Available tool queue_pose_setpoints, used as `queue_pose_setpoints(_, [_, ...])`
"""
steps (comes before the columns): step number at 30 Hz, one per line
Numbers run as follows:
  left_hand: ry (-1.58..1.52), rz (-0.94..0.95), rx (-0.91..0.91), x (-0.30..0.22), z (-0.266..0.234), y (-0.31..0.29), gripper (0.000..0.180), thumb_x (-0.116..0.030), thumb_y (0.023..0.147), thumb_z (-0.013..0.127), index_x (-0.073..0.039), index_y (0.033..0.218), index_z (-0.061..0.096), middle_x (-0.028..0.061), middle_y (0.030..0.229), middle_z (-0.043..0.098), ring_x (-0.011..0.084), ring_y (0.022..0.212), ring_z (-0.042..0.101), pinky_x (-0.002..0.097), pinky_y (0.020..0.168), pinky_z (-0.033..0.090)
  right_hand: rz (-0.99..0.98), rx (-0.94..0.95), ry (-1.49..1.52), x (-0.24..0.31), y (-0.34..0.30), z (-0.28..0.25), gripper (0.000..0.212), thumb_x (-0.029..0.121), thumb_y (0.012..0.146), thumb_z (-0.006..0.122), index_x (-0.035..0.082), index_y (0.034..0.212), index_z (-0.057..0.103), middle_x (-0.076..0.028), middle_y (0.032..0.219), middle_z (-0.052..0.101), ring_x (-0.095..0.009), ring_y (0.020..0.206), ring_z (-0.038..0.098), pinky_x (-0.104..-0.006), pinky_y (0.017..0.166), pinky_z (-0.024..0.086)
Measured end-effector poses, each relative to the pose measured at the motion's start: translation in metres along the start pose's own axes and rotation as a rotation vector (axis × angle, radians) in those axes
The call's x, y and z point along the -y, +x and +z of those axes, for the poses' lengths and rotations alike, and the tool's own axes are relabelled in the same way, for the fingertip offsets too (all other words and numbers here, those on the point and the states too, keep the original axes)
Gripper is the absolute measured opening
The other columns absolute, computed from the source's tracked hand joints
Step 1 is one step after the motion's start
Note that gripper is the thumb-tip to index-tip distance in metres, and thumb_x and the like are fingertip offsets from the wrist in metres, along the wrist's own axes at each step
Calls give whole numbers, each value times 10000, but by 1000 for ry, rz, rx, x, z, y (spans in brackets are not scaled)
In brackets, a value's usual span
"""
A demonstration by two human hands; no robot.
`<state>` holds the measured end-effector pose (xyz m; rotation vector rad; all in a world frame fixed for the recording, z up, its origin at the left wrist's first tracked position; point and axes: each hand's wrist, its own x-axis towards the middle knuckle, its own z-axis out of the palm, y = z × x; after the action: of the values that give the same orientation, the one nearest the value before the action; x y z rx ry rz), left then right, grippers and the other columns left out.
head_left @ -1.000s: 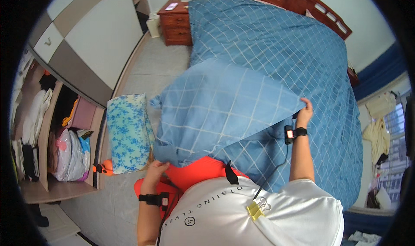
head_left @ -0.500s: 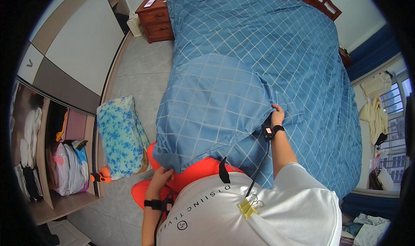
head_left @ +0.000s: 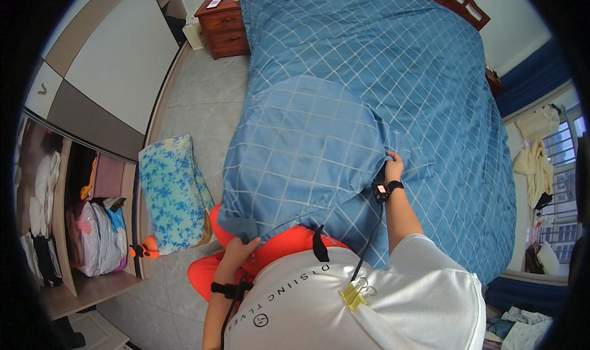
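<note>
A blue quilt with a pale grid pattern [head_left: 424, 110] covers the bed. Its near left part is a lighter blue, puffed-up section [head_left: 301, 135] with a curved edge. My right hand [head_left: 394, 165] grips the rumpled edge of this section, fingertips pinched on the cloth. My left hand [head_left: 242, 251] is at the quilt's near left corner, by my red trousers [head_left: 289, 242]. The corner turns up there and shows a darker side. My left thumb sticks out to the right, and the other left fingers are mostly hidden at the cloth.
A folded blue-flowered quilt [head_left: 175, 193] lies left of the bed, with an orange item [head_left: 145, 248] beside it. Further left stands an open wardrobe [head_left: 72, 245] with clothes and bags. A wooden nightstand [head_left: 222, 27] holds a phone [head_left: 215, 2]. A window [head_left: 562, 165] is at right.
My left hand has shifted slightly to the right, its thumb now stretched out along the quilt corner. My right hand keeps its grip almost in place.
</note>
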<state>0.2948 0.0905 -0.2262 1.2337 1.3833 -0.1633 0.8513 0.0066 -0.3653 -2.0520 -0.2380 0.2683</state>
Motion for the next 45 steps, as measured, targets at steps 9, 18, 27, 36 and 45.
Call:
queue_pose_setpoints(9, [-330,115,-13,37,2,22,280,-81,802,513,68,1034,559,137,815,644,217,661,650,318,556,521,75,34,-81,6,-5,3,355,-25,719,480,79,974,704,-172,995,645,-269,913,609,-321,823,454])
queue_pose_setpoints(18, [-661,390,-693,68,-88,5,324,-65,831,482,-31,1148,534,33,931,578,102,741,525,247,600,470,-274,208,6,80,-24,30,278,-6,788,502,57,981,691,-124,958,654,-209,901,594,-275,829,444])
queue_pose_setpoints(27, [-693,631,-1792,87,-186,-145,434,-96,852,463,41,1264,468,190,1187,529,278,1041,543,391,933,433,-480,1019,365,236,-139,56,123,39,840,611,18,950,660,10,854,630,-75,795,567,-221,708,454])
queue_pose_setpoints(36, [-533,857,-2472,142,-182,-284,477,-348,870,565,-50,1238,509,146,1155,577,232,1051,540,394,969,392,-680,1732,214,281,-237,46,185,99,800,666,7,960,651,-77,852,671,-138,790,611,-278,712,476])
queue_pose_setpoints(45, [-757,531,-1285,88,-235,-171,329,-164,954,449,-106,1262,552,29,1239,537,105,857,532,193,587,423,-858,1117,73,314,-164,104,145,176,848,628,39,880,660,-8,776,627,-104,714,552,-270,662,455])
